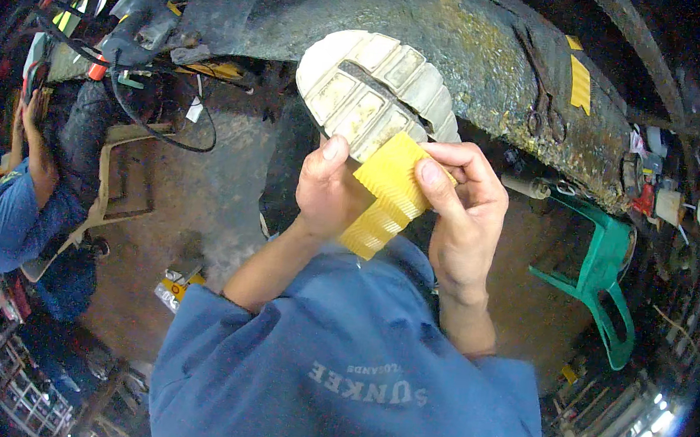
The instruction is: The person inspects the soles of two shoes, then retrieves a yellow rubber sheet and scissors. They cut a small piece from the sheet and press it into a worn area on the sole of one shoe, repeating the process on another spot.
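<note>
My left hand (326, 190) grips a shoe (383, 86) from its near side, thumb up along the edge. The shoe's worn, off-white, blocky sole faces up, with a dark groove running across it. Between the thumb and fingers of my right hand (468, 207) is a yellow ribbed sheet (392, 190), bent in the middle. Its far end overlaps the near right part of the sole. The near end hangs down toward my blue shirt. Some of my left fingers are hidden under the shoe and sheet.
A grimy workbench (471, 43) curves across the back, bearing dark scissors (546, 107) and a yellow ribbed strip (580, 85). At right stands a green plastic chair (597, 263). Another person (26, 205) sits at far left, near a looping black cable (163, 140).
</note>
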Motion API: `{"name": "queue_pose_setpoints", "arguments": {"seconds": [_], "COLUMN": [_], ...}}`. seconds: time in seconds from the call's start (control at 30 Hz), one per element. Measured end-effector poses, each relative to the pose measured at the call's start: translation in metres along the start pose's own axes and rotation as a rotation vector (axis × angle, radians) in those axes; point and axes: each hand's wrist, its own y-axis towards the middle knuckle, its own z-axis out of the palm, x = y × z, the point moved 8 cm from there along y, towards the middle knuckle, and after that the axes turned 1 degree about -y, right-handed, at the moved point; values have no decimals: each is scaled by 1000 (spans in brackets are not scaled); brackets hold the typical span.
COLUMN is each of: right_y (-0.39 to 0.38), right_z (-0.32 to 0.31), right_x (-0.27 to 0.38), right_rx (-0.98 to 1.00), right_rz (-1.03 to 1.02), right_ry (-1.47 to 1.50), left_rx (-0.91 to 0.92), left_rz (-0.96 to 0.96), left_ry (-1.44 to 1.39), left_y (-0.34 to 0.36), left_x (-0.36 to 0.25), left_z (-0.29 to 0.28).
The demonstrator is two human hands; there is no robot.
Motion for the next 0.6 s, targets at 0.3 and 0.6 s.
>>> {"name": "queue_pose_setpoints", "arguments": {"seconds": [0.3,0.6], "right_y": [2,3], "right_z": [-8,-7], "right_x": [5,5], "right_rx": [-74,-59], "right_rz": [-33,-45], "right_ry": [-44,-49], "left_rx": [-27,-23], "left_rz": [3,19], "left_ry": [172,163], "left_y": [-3,-3], "left_x": [-1,0], "left_z": [3,4]}}
